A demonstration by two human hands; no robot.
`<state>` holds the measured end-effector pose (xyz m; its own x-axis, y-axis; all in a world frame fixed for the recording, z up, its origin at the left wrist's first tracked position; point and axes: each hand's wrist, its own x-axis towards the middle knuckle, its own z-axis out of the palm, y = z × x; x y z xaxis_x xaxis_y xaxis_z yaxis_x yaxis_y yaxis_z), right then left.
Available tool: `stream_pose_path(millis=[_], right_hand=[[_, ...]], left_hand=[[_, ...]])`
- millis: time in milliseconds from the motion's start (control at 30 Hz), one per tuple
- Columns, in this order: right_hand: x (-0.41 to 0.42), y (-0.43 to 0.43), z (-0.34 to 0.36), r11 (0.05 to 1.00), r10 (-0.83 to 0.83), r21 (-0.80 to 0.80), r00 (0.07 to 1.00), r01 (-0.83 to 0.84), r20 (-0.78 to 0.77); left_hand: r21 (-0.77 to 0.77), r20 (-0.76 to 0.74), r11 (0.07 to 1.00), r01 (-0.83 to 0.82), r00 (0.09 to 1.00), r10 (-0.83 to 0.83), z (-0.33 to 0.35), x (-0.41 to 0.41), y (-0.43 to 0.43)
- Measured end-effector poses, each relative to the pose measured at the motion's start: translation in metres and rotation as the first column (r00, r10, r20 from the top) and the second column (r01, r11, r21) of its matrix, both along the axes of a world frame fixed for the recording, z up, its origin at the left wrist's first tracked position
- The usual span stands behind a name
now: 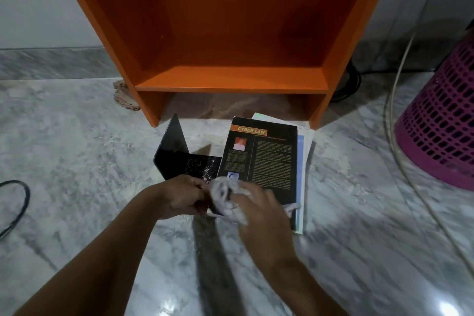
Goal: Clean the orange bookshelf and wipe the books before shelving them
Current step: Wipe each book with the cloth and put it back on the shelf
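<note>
Marble floor (77, 156) carries the orange bookshelf (230, 79). Before it, the black book (269, 156) lies on paler books (302, 161). The left grip (179, 197) seemingly pinches its near corner. The right grip (264, 215) clutches a grey cloth (225, 195) against the cover. The purple basket (436, 123) hides its contents.

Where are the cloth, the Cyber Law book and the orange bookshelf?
cloth (232, 206): head view, bunched middle.
Cyber Law book (272, 159): head view, back cover text.
orange bookshelf (230, 79): head view, lower shelf board.
</note>
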<state>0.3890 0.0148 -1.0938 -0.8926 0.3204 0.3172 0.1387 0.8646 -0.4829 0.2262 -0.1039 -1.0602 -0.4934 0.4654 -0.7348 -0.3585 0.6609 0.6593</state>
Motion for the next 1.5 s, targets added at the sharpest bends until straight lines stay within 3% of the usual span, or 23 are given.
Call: stream_pose_path(millis=[167, 300, 367, 467, 533, 600, 667, 800, 900, 1000, 1067, 1133, 1267, 1367, 1500], right_hand=[[0.015, 0.084, 0.006, 0.885, -0.429, -0.159, 0.899, 0.437, 0.084], [0.027, 0.121, 0.015, 0.777, -0.589, -0.22, 0.805, 0.59, 0.077], [0.02, 0.104, 0.02, 0.823, -0.528, -0.245, 0.849, 0.512, 0.004], [0.003, 0.053, 0.02, 0.965, -0.225, -0.166, 0.968, 0.205, -0.112], [-0.009, 0.021, 0.015, 0.999, 0.01, -0.045, 0.997, -0.014, -0.082], [-0.02, 0.011, 0.013, 0.992, 0.118, 0.038, 0.993, -0.118, -0.018], [-0.033, 0.028, 0.014, 1.0, 0.03, 0.007, 1.0, -0.03, 0.001], [-0.057, 0.099, 0.018, 0.954, -0.294, -0.046, 0.955, 0.295, 0.037], [-0.064, 0.109, 0.03, 0.945, -0.326, -0.014, 0.945, 0.327, 0.021], [-0.065, 0.061, 0.035, 0.999, 0.027, 0.044, 1.0, -0.026, -0.012], [-0.064, 0.027, 0.024, 0.931, 0.312, 0.187, 0.949, -0.313, 0.036], [-0.072, 0.021, 0.015, 0.894, 0.383, 0.23, 0.922, -0.383, 0.048], [-0.104, 0.055, 0.018, 0.955, 0.22, 0.189, 0.974, -0.227, 0.061], [-0.122, 0.103, 0.018, 0.989, -0.065, 0.133, 0.996, 0.057, 0.054], [-0.108, 0.169, 0.016, 0.909, -0.414, -0.041, 0.91, 0.415, 0.026]], left_hand=[[0.001, -0.017, 1.0, -0.004, 1.0, 0.004, 0.004, 0.003, 0.002], [-0.021, -0.037, 1.0, -0.001, 0.999, 0.001, 0.005, 0.004, 0.002], [-0.034, -0.05, 0.999, 0.009, 0.999, -0.01, 0.005, 0.004, 0.003], [-0.053, -0.058, 0.999, 0.009, 0.998, -0.012, 0.005, 0.004, 0.003], [-0.061, -0.064, 0.998, 0.0, 0.998, -0.004, 0.005, 0.004, 0.002], [-0.055, -0.064, 0.998, -0.01, 0.998, 0.006, 0.004, 0.005, 0.002], [-0.043, -0.062, 0.999, -0.011, 0.998, 0.008, 0.005, 0.007, 0.001], [-0.025, -0.068, 1.0, -0.012, 0.998, 0.01, 0.007, 0.009, 0.002], [-0.02, -0.075, 1.0, -0.02, 0.997, 0.018, 0.008, 0.011, 0.001], [0.017, -0.06, 1.0, -0.022, 0.998, 0.023, 0.009, 0.013, -0.002], [0.053, -0.045, 0.998, -0.028, 0.998, 0.031, 0.01, 0.014, -0.006], [0.063, -0.034, 0.997, -0.036, 0.999, 0.038, 0.01, 0.016, -0.008], [0.029, -0.042, 0.999, -0.036, 0.998, 0.038, 0.01, 0.019, -0.007], [0.002, -0.072, 0.999, -0.044, 0.996, 0.044, 0.011, 0.02, -0.004], [-0.023, -0.088, 0.996, -0.089, 0.992, 0.087, 0.012, 0.022, -0.003]])
